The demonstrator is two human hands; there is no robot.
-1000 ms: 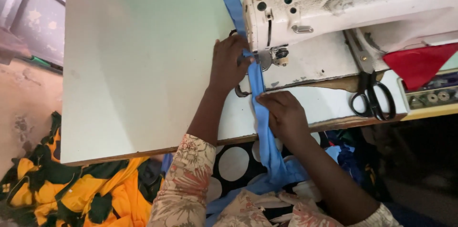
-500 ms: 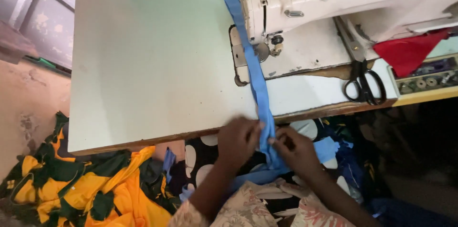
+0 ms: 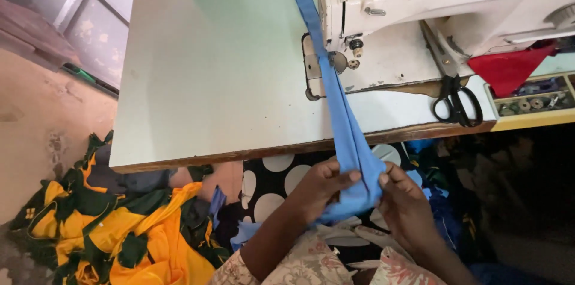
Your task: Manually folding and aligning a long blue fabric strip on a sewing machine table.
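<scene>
A long blue fabric strip runs from the far table edge, under the needle of a white sewing machine, and down off the near table edge into my lap. My left hand pinches the strip's left edge below the table edge. My right hand grips its right edge, thumb on top. Both hands hold the widened, folded part of the strip between them, well clear of the needle.
Black scissors lie on the pale green table right of the machine. A red cloth hangs beside a yellow tray of bobbins. Yellow and green fabric is piled on the floor at left.
Both hands left the needle area and came down below the table's near edge, sliding along the blue strip. The view shifted so the table sits farther right.
</scene>
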